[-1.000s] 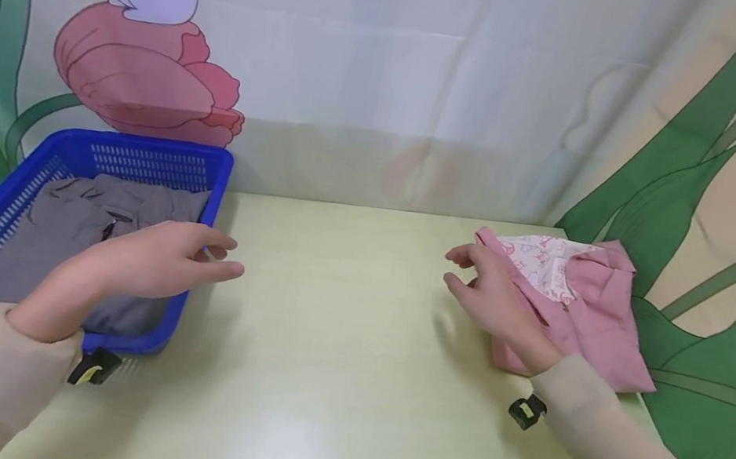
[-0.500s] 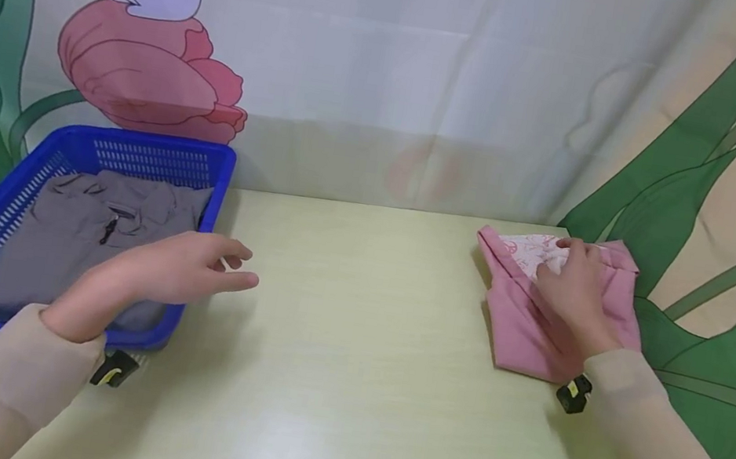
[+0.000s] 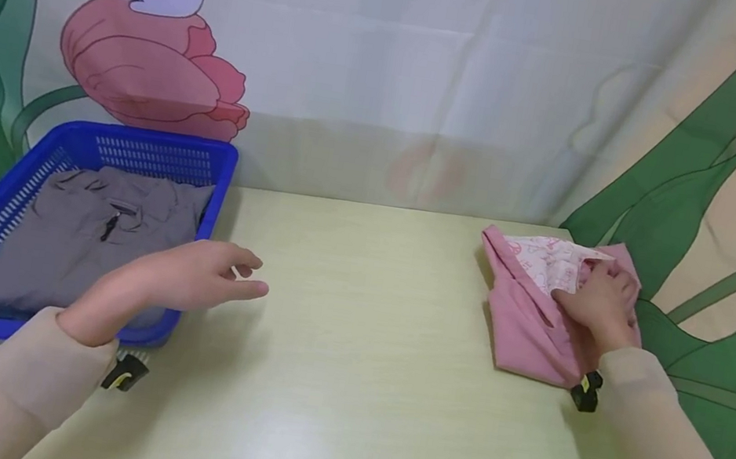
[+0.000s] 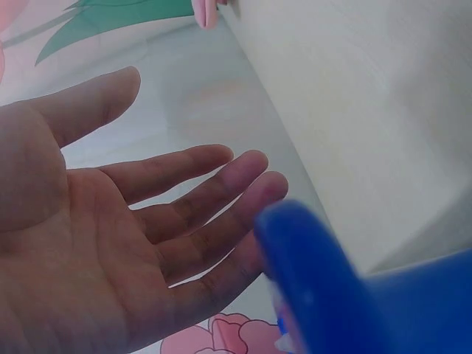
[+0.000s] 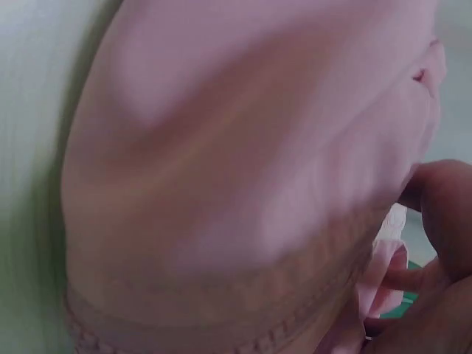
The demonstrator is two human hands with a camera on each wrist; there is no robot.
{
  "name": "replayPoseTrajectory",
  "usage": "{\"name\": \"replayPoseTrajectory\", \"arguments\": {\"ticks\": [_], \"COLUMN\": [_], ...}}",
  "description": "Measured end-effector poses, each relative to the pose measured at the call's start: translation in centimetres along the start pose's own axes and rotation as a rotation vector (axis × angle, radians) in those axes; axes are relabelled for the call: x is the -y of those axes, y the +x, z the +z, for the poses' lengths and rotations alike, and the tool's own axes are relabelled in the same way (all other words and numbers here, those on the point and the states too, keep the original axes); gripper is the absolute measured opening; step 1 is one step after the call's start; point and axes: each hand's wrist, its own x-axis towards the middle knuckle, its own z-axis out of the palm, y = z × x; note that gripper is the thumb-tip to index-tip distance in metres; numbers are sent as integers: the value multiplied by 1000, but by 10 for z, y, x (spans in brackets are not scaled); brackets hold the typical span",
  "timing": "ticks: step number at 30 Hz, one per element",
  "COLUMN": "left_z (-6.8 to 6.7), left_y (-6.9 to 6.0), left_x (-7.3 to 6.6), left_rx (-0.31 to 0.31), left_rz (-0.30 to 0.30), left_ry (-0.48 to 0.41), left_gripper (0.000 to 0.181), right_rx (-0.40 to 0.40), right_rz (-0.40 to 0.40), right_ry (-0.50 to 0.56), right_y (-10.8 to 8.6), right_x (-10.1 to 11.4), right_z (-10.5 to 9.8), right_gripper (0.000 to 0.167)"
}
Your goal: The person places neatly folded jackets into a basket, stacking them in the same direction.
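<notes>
While the person's left hand (image 3: 192, 279) hangs in the air by the near right side of a blue plastic basket with slotted walls (image 3: 221, 192), the right hand (image 3: 599, 300) is busy at the other end of the pale yellow-green tabletop (image 3: 349, 354). There a folded pink cloth garment (image 3: 522, 344) lies near the table's far right corner, its white lining printed in pink (image 3: 542, 257) showing at the top. The right hand's thumb and fingers are clamped on the pink cloth by that lining; exactly how much fabric they pinch I can't tell.

The left hand holds nothing, its fingers loosely extended and the thumb well apart from them. Its wrist crosses in front of the basket, where a grey garment (image 3: 58, 247) lies folded with a short dark zip pull (image 3: 110, 227) near its collar.

Both arms wear beige sleeves (image 3: 676, 458), and a small black device (image 3: 125, 372) sits at the left cuff. Behind the table hangs a whitish cloth backdrop (image 3: 361, 86), printed with a pink flower bud (image 3: 150, 62) and, toward the right, big green leaves (image 3: 668, 199).
</notes>
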Motion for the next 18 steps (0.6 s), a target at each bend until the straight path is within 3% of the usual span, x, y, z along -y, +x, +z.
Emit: {"name": "replayPoseTrajectory", "arguments": {"ticks": [9,18], "left_z": [8,21], "left_y": [2,6], "left_x": [1,-1], "left_rx": [8,7], "left_rz": [30,77], "left_ry": [-26,-58], "left_gripper": [65,62], "right_rx": [141,238], "right_rz": [-87,-182], "right_ry": [-32,-105], "right_y": [6,2], "right_x": [-4,25], "right_z": [7,15], "right_gripper": [97,94]}}
